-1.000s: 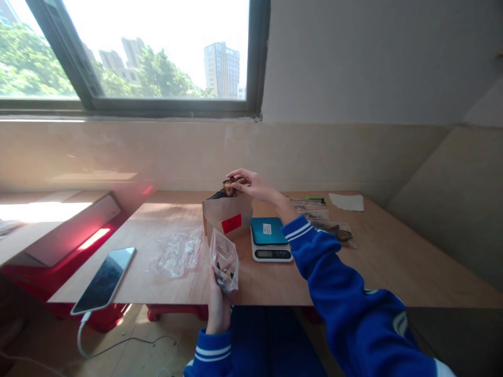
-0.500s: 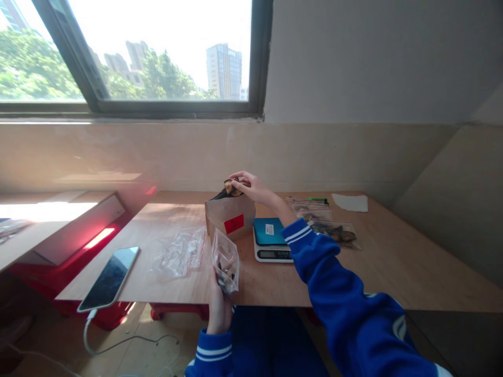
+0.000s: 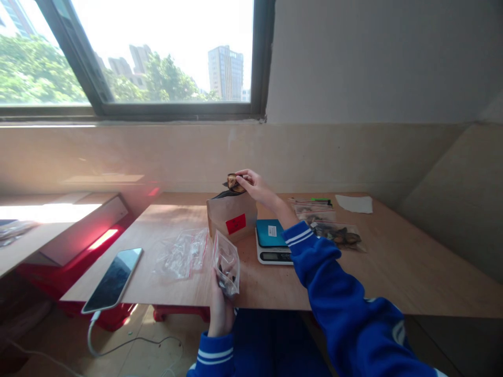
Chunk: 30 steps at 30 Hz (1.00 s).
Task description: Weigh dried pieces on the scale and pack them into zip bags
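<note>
Over the open mouth of an upright pale-brown paper bag with a red label (image 3: 220, 214), the right hand (image 3: 253, 184) is gripping a brown, curled, dried-looking piece (image 3: 231, 181), its fingers closing on it from the right, and whether the piece is touching the dark edge of the mouth we cannot tell. Down at the front, the left hand (image 3: 220, 310) is holding a small see-through plastic bag with a red seal line (image 3: 227, 262), fingers wrapping its lower part, the mouth gaping and dark bits sitting low inside. Just right of the paper bag, a white digital scale with a blue top plate (image 3: 271, 234) is standing partly behind the blue sleeve with white stripes (image 3: 314, 251). Farther right, see-through bags holding brown pieces (image 3: 346, 238) are lying on the light wooden table (image 3: 401, 267), with a white sheet of paper (image 3: 354, 204) resting behind them. Over on the left, flat see-through plastic bags (image 3: 176, 255) are lying in a pile, and a dark-screened smartphone (image 3: 113, 280) is jutting past the table's front edge, a white cable (image 3: 91, 335) trailing from it.
</note>
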{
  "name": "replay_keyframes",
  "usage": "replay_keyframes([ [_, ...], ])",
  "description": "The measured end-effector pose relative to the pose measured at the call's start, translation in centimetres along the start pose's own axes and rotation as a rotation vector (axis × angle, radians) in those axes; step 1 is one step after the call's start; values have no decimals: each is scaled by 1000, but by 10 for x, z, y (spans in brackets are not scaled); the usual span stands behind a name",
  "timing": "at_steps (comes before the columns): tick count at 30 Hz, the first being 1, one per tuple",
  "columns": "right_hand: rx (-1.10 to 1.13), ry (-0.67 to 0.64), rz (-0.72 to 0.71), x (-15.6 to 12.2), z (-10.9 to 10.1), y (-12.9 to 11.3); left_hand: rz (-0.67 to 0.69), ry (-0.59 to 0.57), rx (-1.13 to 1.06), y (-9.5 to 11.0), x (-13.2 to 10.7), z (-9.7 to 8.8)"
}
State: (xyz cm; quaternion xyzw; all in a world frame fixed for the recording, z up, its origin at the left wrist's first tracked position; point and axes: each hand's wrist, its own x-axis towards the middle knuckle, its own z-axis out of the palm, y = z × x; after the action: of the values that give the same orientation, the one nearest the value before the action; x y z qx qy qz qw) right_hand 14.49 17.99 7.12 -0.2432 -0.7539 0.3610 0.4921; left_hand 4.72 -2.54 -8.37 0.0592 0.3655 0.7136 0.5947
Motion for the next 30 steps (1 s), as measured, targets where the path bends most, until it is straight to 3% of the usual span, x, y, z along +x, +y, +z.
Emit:
replay_keyframes([
  [9,-158,16,-106,-4,6,-2,14,7,-9,2,-1,2],
  [21,60,-211,-136,-14,0,-7,-5,1,7,1,3,-2],
  [30,-22,-299,-57,-18,-6,-9,6,14,0,1,1,-1],
])
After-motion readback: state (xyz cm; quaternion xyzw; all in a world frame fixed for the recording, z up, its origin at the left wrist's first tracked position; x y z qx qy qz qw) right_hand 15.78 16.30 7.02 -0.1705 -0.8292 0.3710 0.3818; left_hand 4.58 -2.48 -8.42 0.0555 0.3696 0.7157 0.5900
